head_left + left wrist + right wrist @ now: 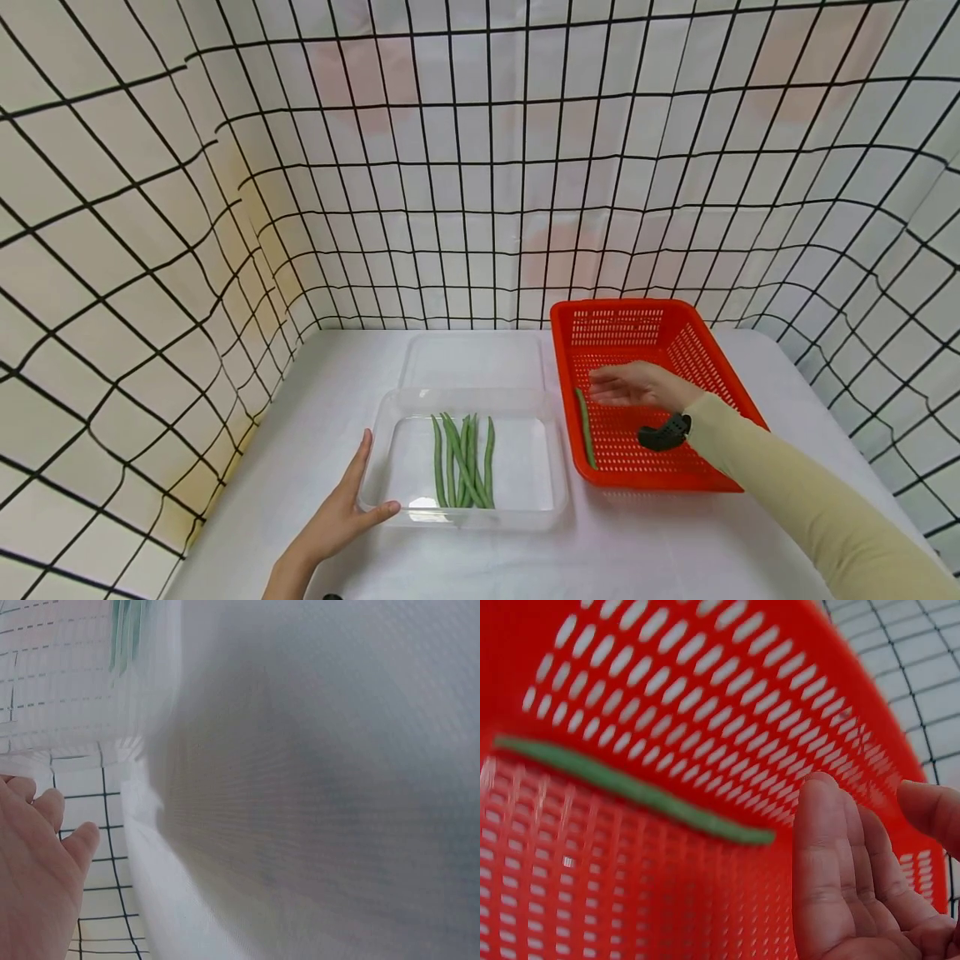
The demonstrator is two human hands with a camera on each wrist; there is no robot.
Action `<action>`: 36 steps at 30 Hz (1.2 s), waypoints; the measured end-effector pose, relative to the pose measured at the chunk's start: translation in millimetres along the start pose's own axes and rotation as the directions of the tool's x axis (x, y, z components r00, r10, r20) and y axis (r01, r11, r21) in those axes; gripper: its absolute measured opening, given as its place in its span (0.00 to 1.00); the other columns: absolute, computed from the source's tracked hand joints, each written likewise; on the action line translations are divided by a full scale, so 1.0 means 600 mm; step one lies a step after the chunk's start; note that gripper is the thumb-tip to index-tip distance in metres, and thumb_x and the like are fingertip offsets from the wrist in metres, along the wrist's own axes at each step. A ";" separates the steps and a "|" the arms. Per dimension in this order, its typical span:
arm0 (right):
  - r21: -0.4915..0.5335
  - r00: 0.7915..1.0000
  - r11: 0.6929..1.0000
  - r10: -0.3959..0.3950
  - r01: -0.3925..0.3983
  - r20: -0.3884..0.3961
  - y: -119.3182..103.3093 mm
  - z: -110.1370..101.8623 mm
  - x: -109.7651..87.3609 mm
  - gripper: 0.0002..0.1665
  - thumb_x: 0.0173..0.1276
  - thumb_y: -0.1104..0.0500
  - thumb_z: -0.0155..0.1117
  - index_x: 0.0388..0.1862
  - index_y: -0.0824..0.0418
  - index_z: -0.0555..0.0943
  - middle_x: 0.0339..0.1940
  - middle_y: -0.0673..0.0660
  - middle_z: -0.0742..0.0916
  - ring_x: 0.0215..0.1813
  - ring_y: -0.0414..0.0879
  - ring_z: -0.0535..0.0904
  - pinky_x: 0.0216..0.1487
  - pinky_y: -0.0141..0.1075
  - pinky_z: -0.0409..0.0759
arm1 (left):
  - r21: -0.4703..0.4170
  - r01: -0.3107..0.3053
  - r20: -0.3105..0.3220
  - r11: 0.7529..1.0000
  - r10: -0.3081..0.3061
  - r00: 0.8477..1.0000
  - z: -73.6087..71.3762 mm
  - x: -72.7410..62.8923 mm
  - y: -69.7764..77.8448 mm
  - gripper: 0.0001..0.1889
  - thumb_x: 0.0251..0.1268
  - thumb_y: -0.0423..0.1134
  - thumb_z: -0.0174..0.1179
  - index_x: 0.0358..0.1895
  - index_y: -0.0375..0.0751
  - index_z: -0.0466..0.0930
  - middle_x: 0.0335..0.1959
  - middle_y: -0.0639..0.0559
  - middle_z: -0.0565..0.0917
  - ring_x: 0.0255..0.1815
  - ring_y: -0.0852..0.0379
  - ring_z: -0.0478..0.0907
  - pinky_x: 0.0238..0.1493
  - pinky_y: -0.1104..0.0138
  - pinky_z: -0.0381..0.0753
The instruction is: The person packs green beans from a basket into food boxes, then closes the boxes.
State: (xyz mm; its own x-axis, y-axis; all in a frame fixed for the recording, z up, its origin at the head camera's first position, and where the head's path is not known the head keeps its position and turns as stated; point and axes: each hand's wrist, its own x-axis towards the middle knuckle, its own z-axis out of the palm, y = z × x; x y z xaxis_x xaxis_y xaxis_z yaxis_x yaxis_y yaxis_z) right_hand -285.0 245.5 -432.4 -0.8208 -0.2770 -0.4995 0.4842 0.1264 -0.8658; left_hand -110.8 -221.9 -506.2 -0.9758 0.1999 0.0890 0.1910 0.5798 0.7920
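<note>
Several green beans (467, 467) lie lengthwise in a clear plastic container (525, 521) in the middle of the table. My left hand (341, 517) spreads its thumb and fingers round the container's near left corner, touching the rim. A red perforated basket (561, 350) stands to the right, with one green bean (586, 429) along its left wall. Inside the basket, my right hand (637, 386) reaches with fingers extended and nothing in them. In the right wrist view the single bean (637, 791) lies at the foot of the wall, a little apart from my fingertips (821, 780).
Behind the container lies a flat clear lid (472, 358) on the white-covered table (315, 400). A black wire grid (491, 162) with white cloth behind it encloses the back and both sides. A dark band (663, 433) circles the right wrist.
</note>
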 end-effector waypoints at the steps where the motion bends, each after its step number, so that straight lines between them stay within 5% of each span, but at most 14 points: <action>1: -0.012 1.000 1.000 -0.005 0.005 0.008 0.003 -0.005 0.001 0.28 0.75 0.60 0.51 0.67 0.76 0.63 0.47 0.68 0.83 0.53 0.61 0.79 0.56 0.48 0.72 | 0.000 0.001 0.000 1.000 -0.001 1.000 0.000 0.000 0.000 0.57 0.54 0.52 0.69 0.76 0.61 0.31 0.77 0.50 0.39 0.74 0.42 0.39 0.64 0.38 0.47; 7: -0.011 1.000 1.000 0.027 -0.027 -0.008 0.018 -0.024 0.005 0.30 0.76 0.58 0.50 0.68 0.77 0.60 0.50 0.71 0.81 0.50 0.59 0.81 0.54 0.46 0.74 | -0.004 -0.005 0.000 1.000 0.005 1.000 -0.001 0.000 0.003 0.57 0.54 0.51 0.69 0.76 0.60 0.32 0.77 0.50 0.40 0.74 0.41 0.39 0.64 0.38 0.47; 16: -0.038 0.996 0.996 0.075 -0.077 -0.054 0.048 -0.029 0.019 0.29 0.73 0.57 0.55 0.63 0.77 0.67 0.43 0.69 0.84 0.43 0.56 0.84 0.48 0.44 0.78 | 0.001 -0.010 -0.002 1.000 0.010 1.000 -0.001 0.000 0.004 0.56 0.54 0.51 0.69 0.76 0.60 0.32 0.77 0.50 0.40 0.74 0.42 0.39 0.65 0.39 0.47; 36: -0.268 0.977 0.946 0.144 -0.182 -0.156 0.069 0.032 0.057 0.16 0.65 0.60 0.65 0.40 0.75 0.78 0.24 0.60 0.84 0.26 0.47 0.84 0.37 0.39 0.82 | 0.000 -0.008 -0.008 1.000 0.008 1.000 0.000 -0.001 0.010 0.56 0.54 0.47 0.70 0.77 0.57 0.34 0.77 0.47 0.41 0.74 0.41 0.40 0.65 0.39 0.47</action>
State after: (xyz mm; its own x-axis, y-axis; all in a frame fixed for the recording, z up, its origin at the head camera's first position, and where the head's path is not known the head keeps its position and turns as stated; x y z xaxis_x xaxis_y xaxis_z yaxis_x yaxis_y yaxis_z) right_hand -287.1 223.3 -484.5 -0.7794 -0.1038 -0.6178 0.5268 0.4252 -0.7360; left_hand -109.0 -218.4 -501.2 -0.9751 0.1980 0.1001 0.1987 0.5786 0.7910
